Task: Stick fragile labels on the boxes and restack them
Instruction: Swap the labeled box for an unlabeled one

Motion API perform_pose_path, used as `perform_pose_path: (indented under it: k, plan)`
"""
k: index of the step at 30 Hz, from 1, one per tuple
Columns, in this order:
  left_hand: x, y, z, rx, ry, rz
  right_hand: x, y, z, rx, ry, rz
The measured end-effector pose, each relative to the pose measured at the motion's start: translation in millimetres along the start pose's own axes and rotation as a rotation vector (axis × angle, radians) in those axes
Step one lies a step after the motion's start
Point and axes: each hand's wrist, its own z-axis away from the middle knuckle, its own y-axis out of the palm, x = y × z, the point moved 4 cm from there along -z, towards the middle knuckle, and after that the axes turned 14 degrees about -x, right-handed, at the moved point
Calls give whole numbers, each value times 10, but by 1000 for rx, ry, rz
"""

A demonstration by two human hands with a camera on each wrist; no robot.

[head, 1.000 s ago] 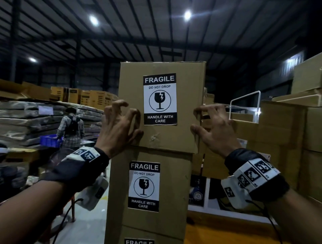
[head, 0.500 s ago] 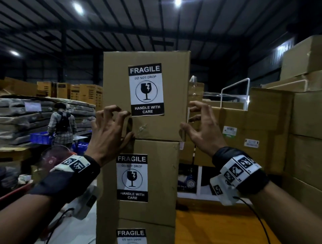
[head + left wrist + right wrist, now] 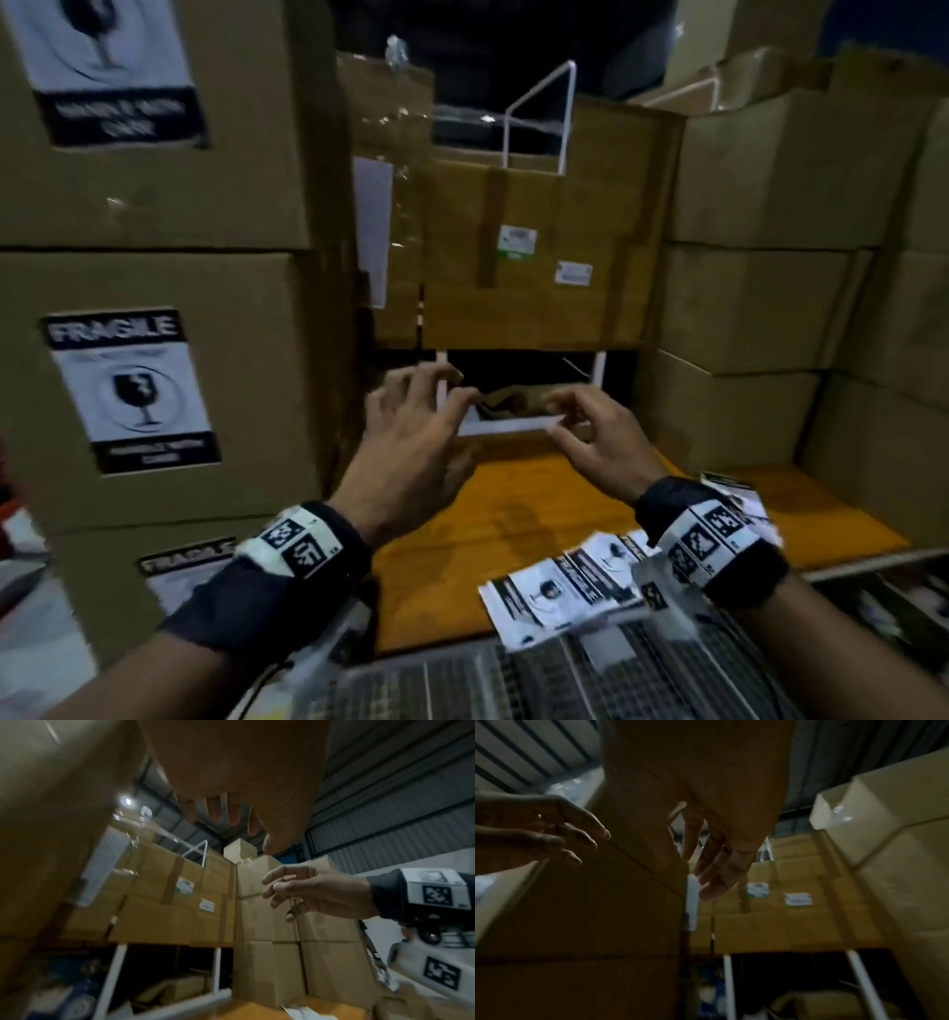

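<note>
Hovering left hand (image 3: 411, 452), right hand (image 3: 595, 442), empty, beside stack (image 3: 169, 288)

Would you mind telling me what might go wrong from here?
1. The loose labels lie in a messy overlapping pile at the orange surface's near edge; they might slide off or stick together.
2. Both hands, left and right, are empty and off the labelled stack; if a box sits badly, nothing steadies it.

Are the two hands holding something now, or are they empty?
Empty: left hand and right hand hover with loose fingers, holding nothing.
</note>
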Motion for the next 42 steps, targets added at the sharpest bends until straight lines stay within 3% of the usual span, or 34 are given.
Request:
perform_pose_path:
  k: [6, 9, 15, 24, 36, 42]
  plan:
    - [-954, 1315, 307, 391, 46, 52, -1599, -439, 824, 158, 294, 170]
    - [-1235, 1888, 533, 536, 59, 67, -2190, -544, 1129, 251, 357, 232]
    - [-2021, 2869, 374, 665, 0, 39, -3245, -962, 1304, 291, 407, 220]
    - [-2624, 3381, -652, 482, -66, 88, -3791, -1707, 738, 38, 310, 198]
    - [-2782, 2984, -2871, 133, -20, 175, -3459, -2821, -1112, -260, 34, 350]
    - [-2865, 3134, -3809, -9, 21, 163, -3631, -3142, -1909, -356, -9, 420]
